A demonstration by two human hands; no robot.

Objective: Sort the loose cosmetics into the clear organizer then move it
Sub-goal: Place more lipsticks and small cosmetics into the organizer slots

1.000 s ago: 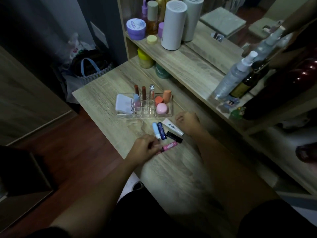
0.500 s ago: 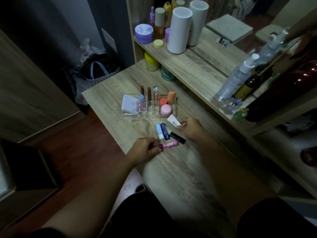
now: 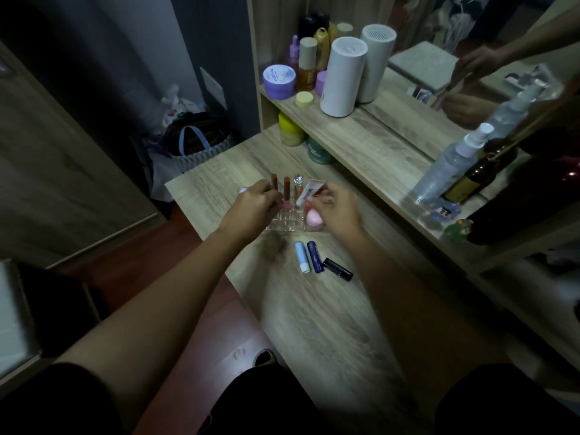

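Observation:
The clear organizer (image 3: pixel 284 226) sits on the wooden table with lipsticks (image 3: pixel 286 185) standing at its back and a pink sponge (image 3: pixel 314 218) in its right part. My left hand (image 3: pixel 251 204) hovers over its left side, fingers closed on the pink tube (image 3: pixel 66 205), whose end shows at the fingertips. Over the organizer's right side, my right hand (image 3: pixel 337 208) holds the white tube (image 3: pixel 306 193) tilted. Loose on the table nearer me lie a light blue stick (image 3: pixel 301 256), a dark blue stick (image 3: pixel 314 256) and a black tube (image 3: pixel 337 269).
A raised shelf (image 3: pixel 361 142) behind the table holds a white cylinder (image 3: pixel 342 76), a purple jar (image 3: pixel 278 81), bottles and a spray bottle (image 3: pixel 448 164) in front of a mirror. A yellow jar (image 3: pixel 290 130) and a green jar (image 3: pixel 318 150) stand under it. A bag (image 3: pixel 194 142) lies on the floor at left.
Both hands rose from the loose items to the organizer. The left one carried the pink tube off the table, and the right one brought the white tube.

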